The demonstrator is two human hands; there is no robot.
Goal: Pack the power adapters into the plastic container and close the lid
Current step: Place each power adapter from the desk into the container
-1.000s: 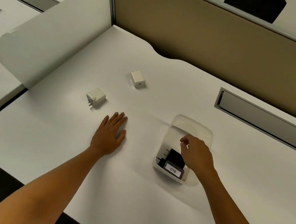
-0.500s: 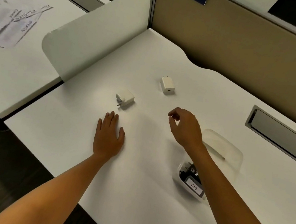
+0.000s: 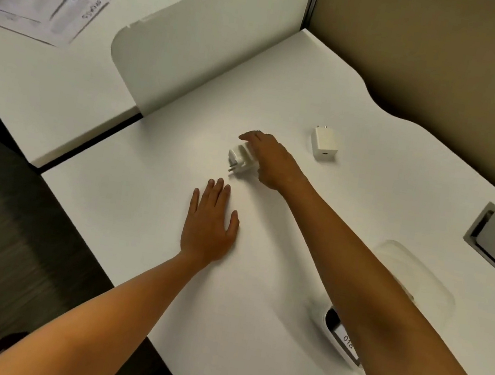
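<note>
Right hand reaching onto a white power adapter on the table.

Head view: its fingers curl over the adapter, but whether they grip it I cannot tell. The left hand lies flat and open nearby. A second adapter sits farther back; the plastic container is largely hidden behind the right forearm.
</note>
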